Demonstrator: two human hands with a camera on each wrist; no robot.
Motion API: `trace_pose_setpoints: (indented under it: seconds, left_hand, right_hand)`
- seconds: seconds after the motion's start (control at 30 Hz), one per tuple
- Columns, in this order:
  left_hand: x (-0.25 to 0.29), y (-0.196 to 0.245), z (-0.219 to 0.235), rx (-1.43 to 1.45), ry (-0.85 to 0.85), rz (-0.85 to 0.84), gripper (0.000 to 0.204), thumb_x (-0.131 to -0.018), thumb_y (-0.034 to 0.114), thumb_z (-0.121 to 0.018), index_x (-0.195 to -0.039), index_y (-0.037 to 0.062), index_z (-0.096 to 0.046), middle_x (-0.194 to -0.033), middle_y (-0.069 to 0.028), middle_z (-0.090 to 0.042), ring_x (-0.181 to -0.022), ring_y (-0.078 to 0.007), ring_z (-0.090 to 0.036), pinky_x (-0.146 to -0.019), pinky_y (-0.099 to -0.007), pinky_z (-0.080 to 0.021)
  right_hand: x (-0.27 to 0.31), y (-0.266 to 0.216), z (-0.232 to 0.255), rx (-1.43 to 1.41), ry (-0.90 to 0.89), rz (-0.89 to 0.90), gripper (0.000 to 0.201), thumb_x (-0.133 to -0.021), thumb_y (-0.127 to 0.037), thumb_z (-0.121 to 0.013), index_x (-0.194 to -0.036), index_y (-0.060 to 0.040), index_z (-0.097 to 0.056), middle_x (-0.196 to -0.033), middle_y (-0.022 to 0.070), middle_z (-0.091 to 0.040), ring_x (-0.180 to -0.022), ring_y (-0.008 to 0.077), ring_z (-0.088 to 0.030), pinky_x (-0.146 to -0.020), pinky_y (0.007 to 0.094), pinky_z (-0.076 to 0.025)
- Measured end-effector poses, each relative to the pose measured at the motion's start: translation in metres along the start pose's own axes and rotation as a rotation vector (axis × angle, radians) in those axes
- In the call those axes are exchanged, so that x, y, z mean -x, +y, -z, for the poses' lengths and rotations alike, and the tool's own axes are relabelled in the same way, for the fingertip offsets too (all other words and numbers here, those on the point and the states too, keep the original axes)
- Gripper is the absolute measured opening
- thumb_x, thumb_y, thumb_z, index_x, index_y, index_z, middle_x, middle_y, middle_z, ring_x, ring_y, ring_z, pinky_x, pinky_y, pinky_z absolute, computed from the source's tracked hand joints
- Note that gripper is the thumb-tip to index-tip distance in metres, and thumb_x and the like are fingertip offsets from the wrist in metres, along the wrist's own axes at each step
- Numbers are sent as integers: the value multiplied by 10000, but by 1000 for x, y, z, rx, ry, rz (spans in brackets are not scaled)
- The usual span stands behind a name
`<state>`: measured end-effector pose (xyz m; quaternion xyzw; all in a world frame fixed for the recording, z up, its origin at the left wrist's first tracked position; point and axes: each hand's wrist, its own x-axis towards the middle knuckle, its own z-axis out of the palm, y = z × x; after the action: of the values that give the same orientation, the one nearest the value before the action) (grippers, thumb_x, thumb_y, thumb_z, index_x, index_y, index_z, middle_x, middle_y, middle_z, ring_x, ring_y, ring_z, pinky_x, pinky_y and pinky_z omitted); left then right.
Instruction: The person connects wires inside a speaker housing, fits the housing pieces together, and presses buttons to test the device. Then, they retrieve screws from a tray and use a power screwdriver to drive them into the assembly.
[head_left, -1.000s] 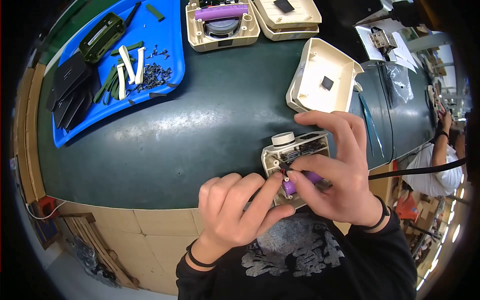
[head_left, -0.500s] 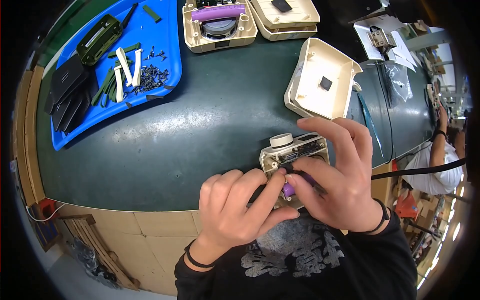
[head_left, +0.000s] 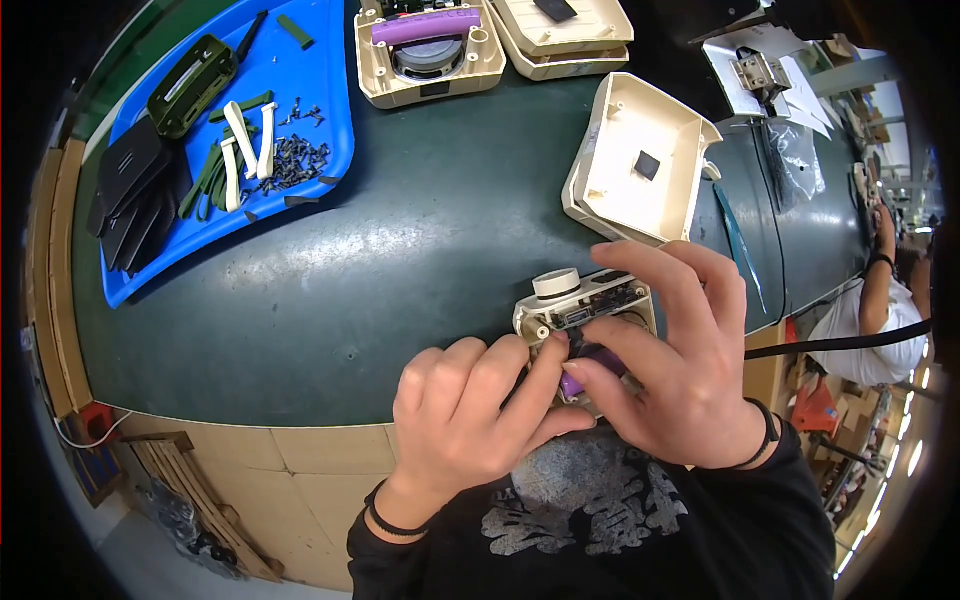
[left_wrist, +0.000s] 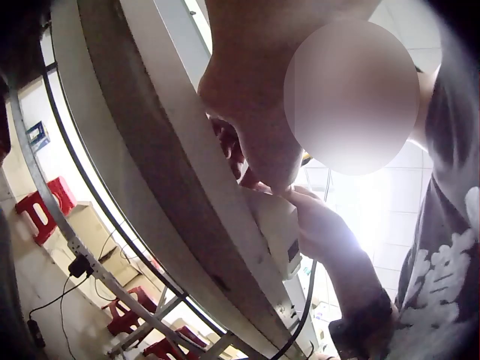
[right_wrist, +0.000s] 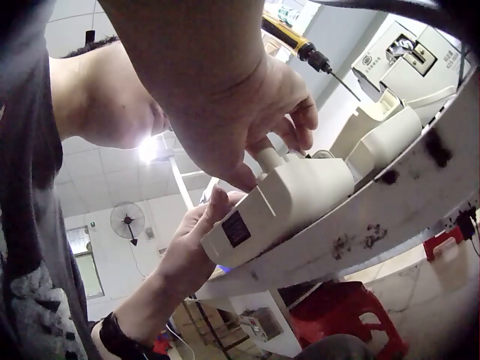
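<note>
Seating the purple cell (head_left: 578,377) in the open cream housing (head_left: 580,305), which sits at the near edge of the bench (head_left: 400,280) right in front of me. My left hand (head_left: 470,420) has its fingers curled, index tip pressing down on the cell's left end. My right hand (head_left: 680,370) arches over the housing, thumb and index pinching the cell at its middle, other fingers spread over the far rim. White knob (head_left: 556,282) on the housing's top-left corner is clear of my fingers.

Step looks like battery fit, mostly down but not flush, I think. Next move needs even downward pressure at both ends, without trapping any wiring underneath.

Spare shell (head_left: 640,160) is just behind; blue tray (head_left: 330,110) with screws (head_left: 297,158) is well off to the left.
</note>
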<state>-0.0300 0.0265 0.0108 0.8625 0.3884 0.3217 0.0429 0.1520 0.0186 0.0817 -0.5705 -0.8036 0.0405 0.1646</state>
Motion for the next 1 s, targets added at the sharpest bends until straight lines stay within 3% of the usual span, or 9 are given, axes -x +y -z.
trace_pose_setpoints:
  seconds: [0.33,0.4,0.5,0.57,0.63,1.0]
  left_hand:
    - [0,-4,3,-63,-26,-59,529,-832,632,-584,-1073,187,-737,-923,11,-521,-856,-201,-486,-737,-352,-377]
    - [0,-4,2,-63,-22,-57,519,-828,622,-594,-1075,188,-736,-922,9,-522,-853,-202,-487,-735,-354,-379]
    - [0,-4,2,-53,-5,-43,474,-854,579,-594,-1086,185,-721,-955,20,-551,-861,-182,-496,-746,-339,-381]
    - [0,-5,2,-44,9,-31,440,-885,547,-583,-1096,181,-707,-988,33,-579,-872,-161,-504,-760,-324,-382]
    - [-1,-7,3,-9,-27,-40,474,-812,576,-626,-1078,199,-736,-928,-1,-523,-839,-207,-495,-727,-358,-388]
    - [-2,-6,4,-15,-42,-40,502,-809,596,-611,-1095,203,-736,-929,0,-499,-835,-205,-490,-735,-354,-385]
  right_hand:
    - [4,1,13,50,-53,-59,317,-631,-266,-802,-861,-75,-697,-1213,127,-606,-1058,337,-508,-903,424,-412]
    - [7,4,10,14,21,70,379,-602,-291,-807,-867,-48,-690,-1169,112,-623,-1009,294,-547,-831,384,-434]
    - [9,5,6,-5,8,132,440,-619,-342,-796,-933,-51,-699,-1174,123,-614,-1001,288,-546,-830,380,-445]
    - [10,6,6,-6,-14,146,470,-628,-367,-786,-963,-51,-697,-1187,118,-607,-1007,287,-545,-831,379,-444]
    - [10,6,6,-7,-38,157,499,-637,-393,-777,-992,-52,-694,-1199,114,-601,-1013,286,-543,-833,378,-443]
    - [9,14,9,41,-112,159,508,-684,-432,-742,-1005,-44,-675,-1237,107,-582,-1053,283,-536,-853,380,-437]
